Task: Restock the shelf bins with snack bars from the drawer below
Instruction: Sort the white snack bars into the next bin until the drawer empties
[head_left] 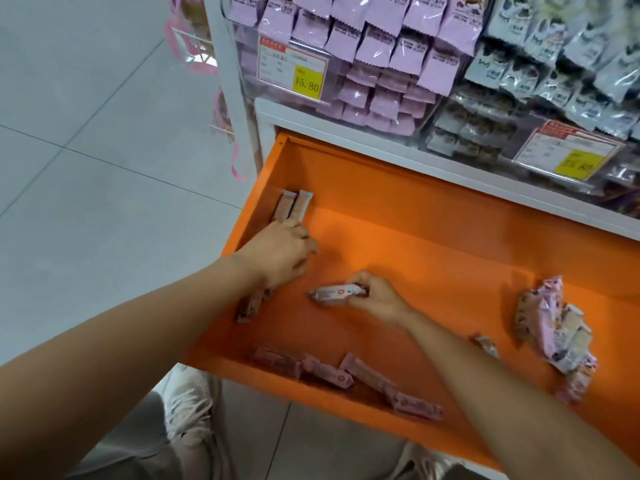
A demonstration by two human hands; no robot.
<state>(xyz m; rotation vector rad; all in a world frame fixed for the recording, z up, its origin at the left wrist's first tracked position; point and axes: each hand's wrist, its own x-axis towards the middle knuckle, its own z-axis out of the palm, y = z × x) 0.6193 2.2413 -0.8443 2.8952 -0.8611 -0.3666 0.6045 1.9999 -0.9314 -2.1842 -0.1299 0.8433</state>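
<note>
Head camera looks down into the pulled-out drawer (433, 237), and the firmest grip is the right hand (375, 297), fingers curled and pinching one end of a pale snack bar (337, 293) so that most of its length sticks out to the left, lifted just off the orange floor. Holding it by the end like that, I reckon the slick wrapper could slide or swing free if it is raised fast, and it would drop back among the others.

The left hand (280, 252) lies flat with fingers pressed down on a row of bars along the left wall (292, 207); whether it has closed around any of them I cannot tell, since the palm covers them. Two ends poke out beyond the fingertips and another bar (250, 304) shows under the wrist. Scooping several at once from against the wall, some may well slip out and wedge in the corner.

More loose bars (349, 375) lie along the front edge, easy to knock over the lip onto the floor with a forearm. A heap of pink packets (554, 327) sits well apart at the right.

Above, the clear shelf bins (374, 81) already bulge with lilac packs, so anything pushed in carelessly may spill forward.
</note>
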